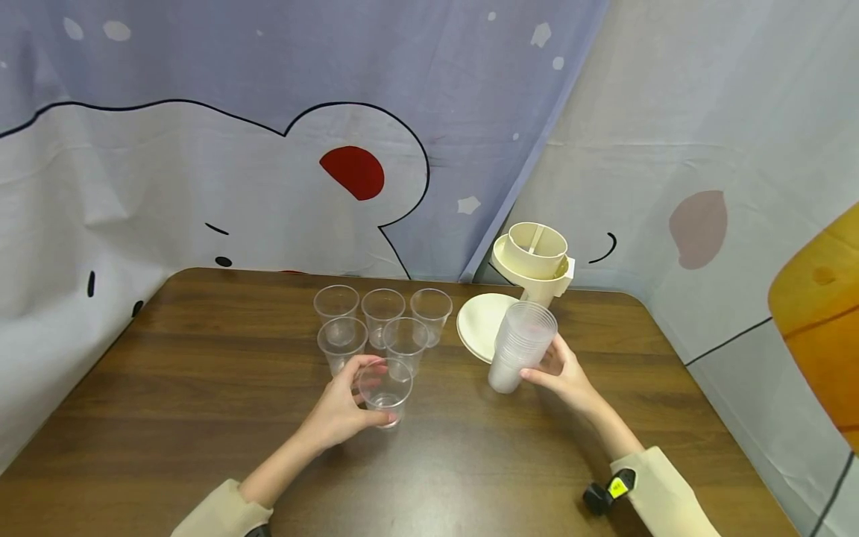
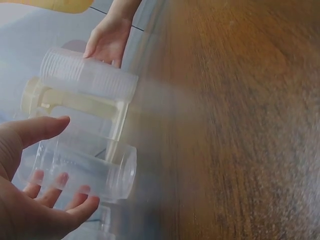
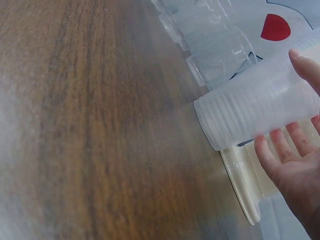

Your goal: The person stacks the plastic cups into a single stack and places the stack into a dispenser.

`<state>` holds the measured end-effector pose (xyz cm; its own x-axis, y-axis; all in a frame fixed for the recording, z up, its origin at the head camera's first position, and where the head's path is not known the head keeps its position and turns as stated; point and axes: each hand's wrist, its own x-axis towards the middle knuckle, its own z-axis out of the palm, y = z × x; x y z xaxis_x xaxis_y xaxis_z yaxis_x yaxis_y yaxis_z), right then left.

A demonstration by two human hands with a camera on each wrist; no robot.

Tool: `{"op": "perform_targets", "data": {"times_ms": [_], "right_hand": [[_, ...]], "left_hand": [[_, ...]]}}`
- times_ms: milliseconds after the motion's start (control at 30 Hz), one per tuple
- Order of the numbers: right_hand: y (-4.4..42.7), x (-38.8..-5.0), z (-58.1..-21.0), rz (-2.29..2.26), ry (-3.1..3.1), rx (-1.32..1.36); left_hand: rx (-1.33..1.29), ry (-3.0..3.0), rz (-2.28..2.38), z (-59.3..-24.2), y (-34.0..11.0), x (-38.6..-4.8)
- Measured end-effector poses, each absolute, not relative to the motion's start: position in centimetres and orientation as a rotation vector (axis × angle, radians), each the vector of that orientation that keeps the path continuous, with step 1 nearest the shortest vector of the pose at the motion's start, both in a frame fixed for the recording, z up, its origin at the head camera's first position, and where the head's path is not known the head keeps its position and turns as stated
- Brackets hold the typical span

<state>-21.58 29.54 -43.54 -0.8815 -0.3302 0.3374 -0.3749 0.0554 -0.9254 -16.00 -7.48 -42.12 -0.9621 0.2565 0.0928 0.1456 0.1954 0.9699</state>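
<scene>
My left hand (image 1: 342,410) is spread around a clear plastic cup (image 1: 385,391) that stands in front of other clear cups. In the left wrist view the thumb of the left hand (image 2: 35,175) is off the cup (image 2: 90,167), and the fingertips are at its other side; whether they touch it I cannot tell. My right hand (image 1: 567,377) holds a tall stack of nested clear cups (image 1: 520,347), thumb on one side and fingers on the other. The right wrist view shows this stack (image 3: 255,100) with the right hand (image 3: 295,175) around it.
Behind the left hand, clear cups stand in a row of three (image 1: 383,306) with two more (image 1: 342,339) in front. A cream stand (image 1: 537,261) and a white round lid or plate (image 1: 483,324) are at the table's back right. Patterned curtains (image 1: 235,186) hang behind the wooden table (image 1: 168,403).
</scene>
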Motion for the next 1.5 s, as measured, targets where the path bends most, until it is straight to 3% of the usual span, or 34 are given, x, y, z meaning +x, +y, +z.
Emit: {"op": "perform_targets", "data": {"times_ms": [600, 1500], "right_hand": [[29.7, -21.5, -43.5, 1.991, -2.271, 0.753], [29.6, -21.5, -43.6, 1.988, -2.264, 0.747]], "left_hand": [[0.408, 2.418, 1.843, -40.4, -6.2, -14.9], [0.651, 2.404, 1.886, -35.5, -3.1, -15.8]]}}
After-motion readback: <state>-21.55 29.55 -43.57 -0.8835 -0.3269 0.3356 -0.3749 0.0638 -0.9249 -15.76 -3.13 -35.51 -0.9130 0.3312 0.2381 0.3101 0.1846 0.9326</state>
